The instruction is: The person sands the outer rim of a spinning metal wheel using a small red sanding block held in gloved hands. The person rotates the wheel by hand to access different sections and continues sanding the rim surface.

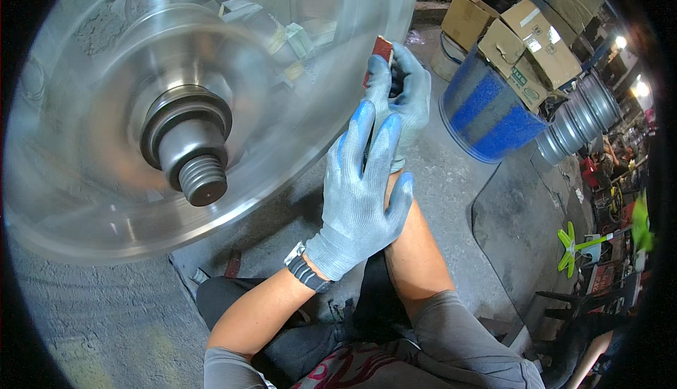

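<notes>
A large metal wheel [296, 202], blurred by spinning, fills the upper left on a spindle with a threaded end [204, 181]. Beside the wheel's right edge, my right hand [409, 103] in a grey-blue glove is closed round a flat reddish-brown abrasive pad [382, 48]. Part of the pad is hidden by the fingers, and whether it touches the wheel I cannot tell. My left hand [356, 199], gloved too, lies across the right wrist with its fingers stretched out and apart. Nothing shows in its grip. A watch [305, 269] with a dark strap circles the left wrist.
Cardboard boxes [539, 44] sit on a scuffed blue drum [486, 107] to the right. Silver wheel rims [582, 118] are stacked beside it. A bright green star-shaped base [568, 249] stands farther right. Through the blurred wheel, small blocks [300, 40] show.
</notes>
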Action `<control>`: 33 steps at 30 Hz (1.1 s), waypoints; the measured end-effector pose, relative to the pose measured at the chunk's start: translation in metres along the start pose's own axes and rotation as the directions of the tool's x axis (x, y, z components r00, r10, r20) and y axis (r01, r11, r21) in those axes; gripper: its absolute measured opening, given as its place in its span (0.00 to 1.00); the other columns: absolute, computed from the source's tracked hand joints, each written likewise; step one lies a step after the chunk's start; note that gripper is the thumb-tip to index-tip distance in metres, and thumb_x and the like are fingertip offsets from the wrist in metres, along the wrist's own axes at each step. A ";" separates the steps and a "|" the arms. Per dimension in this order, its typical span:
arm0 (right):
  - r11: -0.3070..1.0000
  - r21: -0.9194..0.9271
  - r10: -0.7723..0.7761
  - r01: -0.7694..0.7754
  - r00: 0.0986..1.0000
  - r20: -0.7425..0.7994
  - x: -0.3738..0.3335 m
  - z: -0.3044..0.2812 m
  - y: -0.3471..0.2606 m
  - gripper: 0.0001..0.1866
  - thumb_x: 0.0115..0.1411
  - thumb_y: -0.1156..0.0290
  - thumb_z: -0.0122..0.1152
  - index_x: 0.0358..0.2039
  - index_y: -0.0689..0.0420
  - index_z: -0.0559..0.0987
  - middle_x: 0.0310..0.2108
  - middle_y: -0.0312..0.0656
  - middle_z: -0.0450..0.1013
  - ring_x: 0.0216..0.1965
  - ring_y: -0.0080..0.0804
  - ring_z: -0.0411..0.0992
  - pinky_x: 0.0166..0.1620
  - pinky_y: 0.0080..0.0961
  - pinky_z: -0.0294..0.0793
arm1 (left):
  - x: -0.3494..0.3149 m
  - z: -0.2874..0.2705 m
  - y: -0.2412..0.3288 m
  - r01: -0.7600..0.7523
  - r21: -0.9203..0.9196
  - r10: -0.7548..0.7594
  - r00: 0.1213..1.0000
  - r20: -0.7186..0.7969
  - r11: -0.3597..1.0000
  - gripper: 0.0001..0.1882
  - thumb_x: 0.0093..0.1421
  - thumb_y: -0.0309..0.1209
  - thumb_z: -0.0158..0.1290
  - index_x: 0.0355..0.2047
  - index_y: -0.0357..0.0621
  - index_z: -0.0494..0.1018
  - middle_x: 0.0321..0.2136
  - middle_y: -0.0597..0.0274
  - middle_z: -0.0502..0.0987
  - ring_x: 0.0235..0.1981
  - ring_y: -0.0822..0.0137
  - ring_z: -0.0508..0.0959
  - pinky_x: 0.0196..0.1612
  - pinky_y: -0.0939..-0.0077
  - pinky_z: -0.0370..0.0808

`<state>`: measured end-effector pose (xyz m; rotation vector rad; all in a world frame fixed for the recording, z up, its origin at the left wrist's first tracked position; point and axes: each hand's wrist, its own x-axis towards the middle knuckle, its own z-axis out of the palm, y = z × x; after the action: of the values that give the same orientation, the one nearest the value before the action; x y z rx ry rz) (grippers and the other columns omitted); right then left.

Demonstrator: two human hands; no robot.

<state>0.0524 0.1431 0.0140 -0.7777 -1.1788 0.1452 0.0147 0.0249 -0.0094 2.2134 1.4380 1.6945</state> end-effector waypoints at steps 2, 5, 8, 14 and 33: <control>1.000 0.019 0.025 -0.025 1.000 -0.001 -0.001 0.001 -0.003 0.12 0.66 0.76 0.69 0.50 0.56 0.85 0.38 0.39 0.79 0.39 0.32 0.75 0.43 0.31 0.78 | 0.000 0.000 0.000 -0.005 -0.005 0.005 1.000 -0.005 1.000 0.43 0.62 0.30 0.62 0.76 0.38 0.58 0.74 0.30 0.55 0.74 0.32 0.59 0.73 0.42 0.59; 0.999 0.046 0.015 -0.015 1.000 -0.002 0.000 0.001 -0.004 0.12 0.66 0.77 0.69 0.50 0.56 0.85 0.39 0.40 0.80 0.39 0.33 0.75 0.44 0.31 0.78 | 0.000 -0.001 0.002 0.004 0.010 -0.004 1.000 -0.010 1.000 0.43 0.62 0.30 0.62 0.76 0.38 0.58 0.74 0.30 0.56 0.74 0.32 0.59 0.73 0.42 0.60; 0.998 0.052 0.030 -0.030 1.000 -0.005 -0.002 0.004 -0.002 0.12 0.66 0.77 0.69 0.49 0.55 0.85 0.40 0.40 0.81 0.39 0.33 0.75 0.44 0.31 0.77 | 0.000 -0.003 0.002 0.004 0.011 -0.004 1.000 -0.015 1.000 0.43 0.62 0.30 0.62 0.76 0.38 0.59 0.74 0.30 0.56 0.74 0.33 0.60 0.73 0.43 0.60; 0.998 0.050 0.032 -0.033 0.999 0.007 -0.005 0.004 -0.006 0.12 0.66 0.77 0.69 0.50 0.55 0.85 0.38 0.39 0.79 0.39 0.33 0.74 0.43 0.31 0.77 | -0.003 -0.006 0.001 -0.002 0.024 0.002 1.000 -0.022 1.000 0.42 0.63 0.30 0.62 0.75 0.37 0.59 0.74 0.30 0.56 0.73 0.33 0.60 0.73 0.43 0.60; 0.997 0.043 -0.073 0.071 0.996 0.045 -0.015 0.006 -0.006 0.15 0.65 0.76 0.71 0.52 0.53 0.83 0.39 0.41 0.78 0.40 0.36 0.76 0.44 0.33 0.78 | -0.012 -0.015 0.000 0.010 0.045 -0.009 1.000 -0.025 0.999 0.42 0.62 0.30 0.62 0.74 0.36 0.60 0.73 0.30 0.56 0.74 0.33 0.59 0.74 0.42 0.59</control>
<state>0.0393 0.1341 0.0073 -0.6973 -1.2424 0.1280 0.0028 0.0096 -0.0121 2.2116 1.5043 1.7089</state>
